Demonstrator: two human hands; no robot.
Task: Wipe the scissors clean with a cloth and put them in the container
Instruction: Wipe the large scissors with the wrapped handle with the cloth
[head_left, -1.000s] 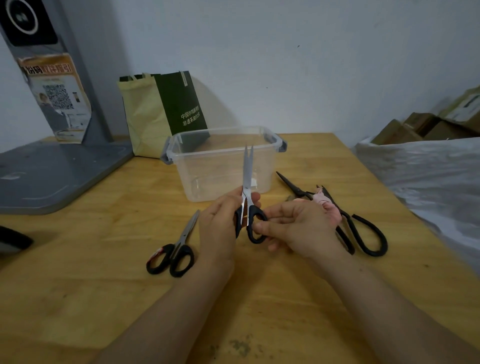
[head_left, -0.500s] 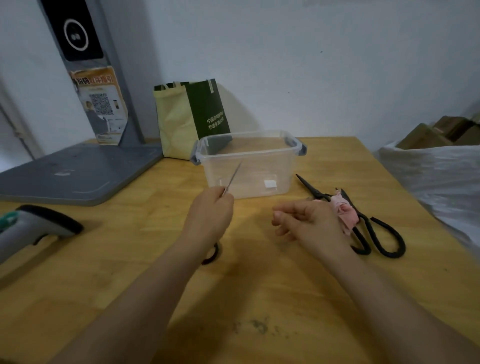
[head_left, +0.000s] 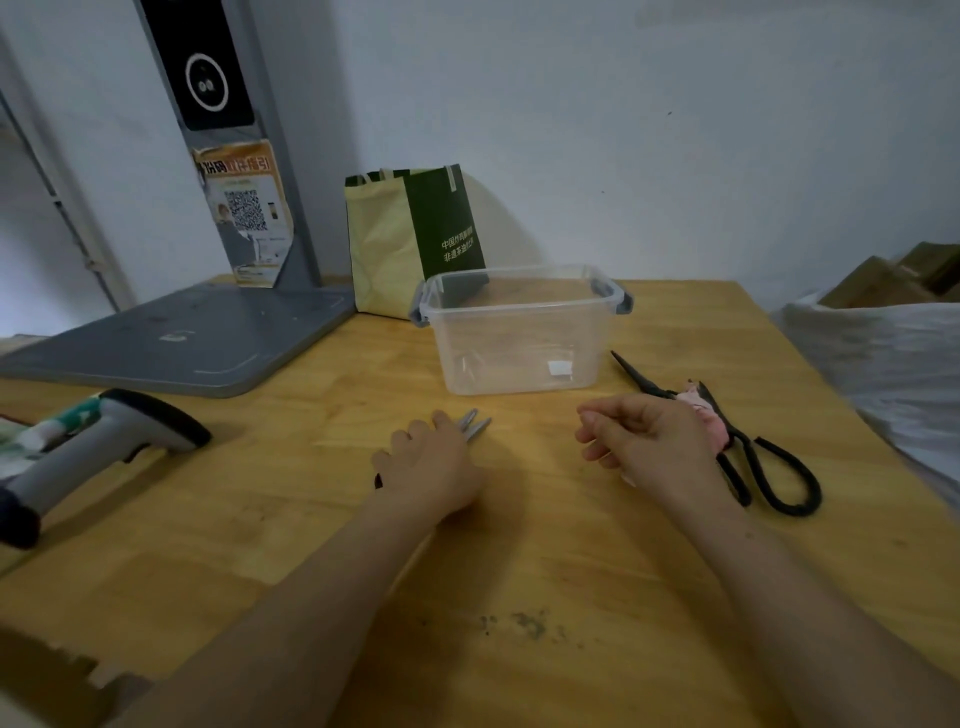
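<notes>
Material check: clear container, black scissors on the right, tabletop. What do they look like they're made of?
Container: clear glossy plastic; the table shows through its walls, and there are grey clips at the rim.
Black scissors: probably dark matte metal blades; the handle loops look wrapped or coated, unclear which.
Table: light wood, jointed boards with visible grain and a scuffed satin finish.
</notes>
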